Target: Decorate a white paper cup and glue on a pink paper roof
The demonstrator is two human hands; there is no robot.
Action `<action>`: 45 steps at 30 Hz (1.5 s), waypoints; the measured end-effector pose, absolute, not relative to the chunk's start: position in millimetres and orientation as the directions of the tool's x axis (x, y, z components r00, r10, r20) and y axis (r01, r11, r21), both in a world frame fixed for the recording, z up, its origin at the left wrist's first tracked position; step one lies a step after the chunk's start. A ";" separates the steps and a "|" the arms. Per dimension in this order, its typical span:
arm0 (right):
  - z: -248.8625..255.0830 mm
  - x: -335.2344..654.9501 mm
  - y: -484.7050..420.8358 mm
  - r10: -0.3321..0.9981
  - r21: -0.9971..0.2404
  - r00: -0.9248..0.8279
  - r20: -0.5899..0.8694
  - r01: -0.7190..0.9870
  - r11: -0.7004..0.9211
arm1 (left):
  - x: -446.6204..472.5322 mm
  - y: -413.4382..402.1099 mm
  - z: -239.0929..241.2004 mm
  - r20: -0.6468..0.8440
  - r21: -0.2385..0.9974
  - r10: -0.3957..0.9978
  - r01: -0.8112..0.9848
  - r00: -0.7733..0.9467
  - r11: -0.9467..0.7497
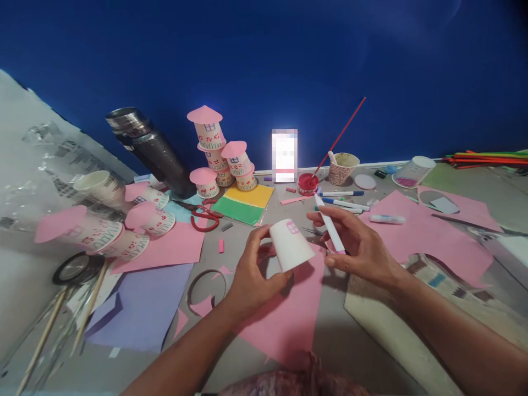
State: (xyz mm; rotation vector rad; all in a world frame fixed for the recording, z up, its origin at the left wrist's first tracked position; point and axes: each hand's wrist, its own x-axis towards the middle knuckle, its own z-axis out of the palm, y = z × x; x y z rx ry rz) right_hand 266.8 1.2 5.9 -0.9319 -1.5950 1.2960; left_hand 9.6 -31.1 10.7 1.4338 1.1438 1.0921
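1. L hand [258, 275] at work: grip clamped round the white cup [286, 250], thumb low on the near side, fingers up the L side.
2. Cup's mid-view, held over a pink sheet [299, 308] on the counter [231, 250]; it's tilted, narrow end up, wide rim down & to the R.
3. Up nr the narrow end, a pink window [292, 227], panes & all, facing the R hand [363, 247].
4. R hand: grip closed on a white marker [330, 225], pink end down by the thumb; marker's just beside the cup, apart from it.
5. Back centre: lit screen [284, 157] upright agst the blue wall [247, 55]; to its R, the red paint pot [307, 190] w/ a red stick [343, 132] leaning out. Pens [350, 205] lie a bit nearer, R of the pot.
6. L of the screen: pink-roofed towers [209, 140], tallest at the back; more roofed cups [99, 228] further L.
7. Nr the towers: green-yellow packet [243, 203], red-handled scissors [205, 229] beside it, dark flask [152, 148] behind.
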 end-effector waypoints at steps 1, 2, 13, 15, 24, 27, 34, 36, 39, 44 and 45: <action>7.0 267.3 1.8 0.928 -0.982 -0.336 0.162 0.034 0.184 | 10.4 -31.5 11.4 0.090 0.976 0.987 0.187 0.136 -0.115; 8.5 268.0 2.7 0.935 -0.981 -0.314 0.165 0.042 0.188 | 10.9 -31.7 12.0 0.101 0.963 0.988 0.239 0.117 -0.127; 12.2 278.5 29.5 0.993 -0.833 -0.031 0.117 0.541 0.115 | 4.4 -28.3 -9.3 0.393 0.727 0.911 0.564 0.128 -0.392; 11.2 284.8 34.8 0.997 -0.830 0.022 0.071 0.555 0.047 | 2.4 -26.3 -12.1 0.516 0.577 0.838 0.651 0.178 -0.494; 21.2 325.1 51.9 0.997 -0.537 0.071 0.002 0.842 -0.059 | 2.3 -18.5 -7.4 0.610 0.282 0.711 0.742 0.351 -0.609; 22.7 332.6 51.2 0.999 -0.433 0.030 -0.038 0.901 -0.043 | 3.4 -18.6 -8.7 0.608 0.304 0.712 0.725 0.352 -0.618; 35.9 350.6 49.0 0.994 -0.400 0.101 0.045 0.913 -0.075 | 2.8 -16.2 -11.9 0.599 0.321 0.723 0.724 0.344 -0.610; 40.8 360.5 50.8 0.975 -0.396 0.195 0.105 0.908 -0.139 | 2.6 -15.3 -12.7 0.600 0.321 0.721 0.721 0.347 -0.614; 39.6 365.5 54.8 0.956 -0.408 0.252 0.151 0.897 -0.172 | 2.7 -15.0 -14.4 0.592 0.335 0.726 0.713 0.349 -0.616; 15.6 334.0 62.5 0.986 -0.434 0.010 0.164 0.899 0.064 | 3.8 -15.8 -13.4 0.590 0.313 0.723 0.724 0.358 -0.614; 10.9 326.9 64.1 0.985 -0.425 -0.039 0.168 0.899 0.108 | 4.0 -16.1 -12.6 0.592 0.295 0.720 0.734 0.362 -0.612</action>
